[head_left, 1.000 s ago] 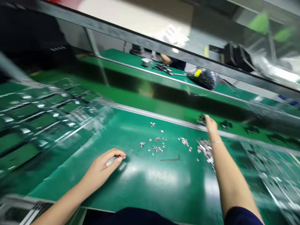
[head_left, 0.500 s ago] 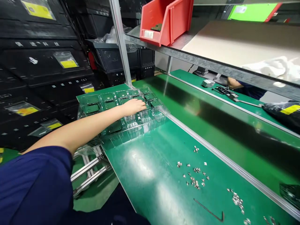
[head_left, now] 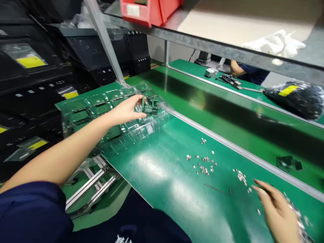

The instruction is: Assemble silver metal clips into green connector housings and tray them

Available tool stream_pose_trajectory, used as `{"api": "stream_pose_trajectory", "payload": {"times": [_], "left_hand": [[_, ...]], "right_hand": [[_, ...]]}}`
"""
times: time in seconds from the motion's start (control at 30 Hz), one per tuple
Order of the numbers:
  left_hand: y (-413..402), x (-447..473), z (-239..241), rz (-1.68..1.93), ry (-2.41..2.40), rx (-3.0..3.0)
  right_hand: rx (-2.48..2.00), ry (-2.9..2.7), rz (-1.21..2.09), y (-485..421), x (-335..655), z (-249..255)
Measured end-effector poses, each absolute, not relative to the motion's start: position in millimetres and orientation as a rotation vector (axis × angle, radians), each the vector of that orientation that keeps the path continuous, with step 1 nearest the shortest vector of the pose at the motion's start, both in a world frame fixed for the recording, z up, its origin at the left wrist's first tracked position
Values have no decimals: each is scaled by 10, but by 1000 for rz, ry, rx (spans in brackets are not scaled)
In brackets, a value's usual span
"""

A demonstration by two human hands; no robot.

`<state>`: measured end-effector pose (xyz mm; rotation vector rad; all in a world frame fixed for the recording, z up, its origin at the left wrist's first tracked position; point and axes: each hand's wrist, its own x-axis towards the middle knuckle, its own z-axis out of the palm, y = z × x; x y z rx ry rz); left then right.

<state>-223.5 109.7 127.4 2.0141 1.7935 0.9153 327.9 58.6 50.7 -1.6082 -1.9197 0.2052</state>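
My left hand (head_left: 129, 109) is closed on a dark green part with short prongs (head_left: 150, 107), held between thumb and fingers just above a clear plastic tray (head_left: 138, 131). The tray's pockets hold several flat dark green pieces (head_left: 81, 115). At the lower right, my right hand (head_left: 279, 207) hovers over the green table beside small shiny metal pieces (head_left: 241, 177). Its thumb and index finger are slightly apart with nothing visible between them; motion blurs it somewhat. A dark L-shaped hex key (head_left: 217, 189) lies on the table to its left.
More small metal pieces (head_left: 204, 168) are scattered mid-table. A metal rail (head_left: 217, 136) runs along the table, with a dark part (head_left: 288, 163) beyond it. Overhead is a shelf edge (head_left: 202, 42) with a red bin (head_left: 152, 11). Black crates (head_left: 83, 50) stand left. Another person's arm (head_left: 236, 68) shows behind.
My left hand has lifted the green part up from the tray. My right hand has come into view at the lower right. The whole view has shifted slightly.
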Motion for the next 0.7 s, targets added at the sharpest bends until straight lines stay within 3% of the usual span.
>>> {"api": "stream_pose_trajectory", "payload": {"times": [0.07, 0.17, 0.27, 0.53, 0.7], "left_hand": [[726, -1794, 1040, 890, 1525, 1905], [212, -1031, 609, 808, 847, 1127], [-80, -449, 306, 638, 557, 854], [-151, -81, 143, 799, 1014, 1628], [211, -150, 247, 685, 882, 2043]], "right_hand": [[-1379, -2060, 378, 449, 2850, 476], [-983, -2299, 575, 232, 2221, 556], [-705, -2413, 808, 30, 1883, 684], [-1196, -2155, 1000, -188, 2152, 577], [-1009, -2489, 845, -102, 2214, 645]]}}
